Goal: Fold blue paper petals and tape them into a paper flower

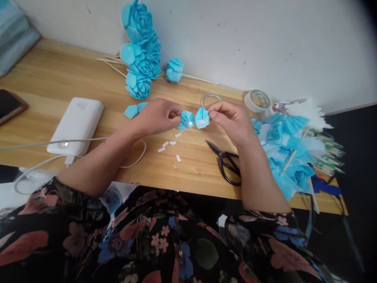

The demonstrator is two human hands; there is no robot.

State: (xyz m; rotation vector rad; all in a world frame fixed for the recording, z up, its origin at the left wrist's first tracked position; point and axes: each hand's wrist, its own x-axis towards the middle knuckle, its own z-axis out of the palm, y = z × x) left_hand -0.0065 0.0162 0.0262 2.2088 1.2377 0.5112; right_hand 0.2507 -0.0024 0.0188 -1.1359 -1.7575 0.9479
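Between finger and thumb, my left hand (160,116) pinches a small blue folded paper petal piece (187,118). A similar blue paper petal (202,118) is gripped at its right edge by my right hand (231,120). The two pieces are held side by side above the table, close together; whether they touch I cannot tell. Small white paper strips (172,143) lie scattered below the hands. Black-handled scissors (226,163) rest by my right forearm, partly covered by it. More blue petals (135,110) lie behind my left hand.
Finished blue paper flowers (141,51) on sticks lean at the wall, with a smaller flower (174,70) beside them. A tape roll (257,101) stands near a heap of blue paper (290,157). Left are a white power bank (76,122) with a cable and a phone (11,106).
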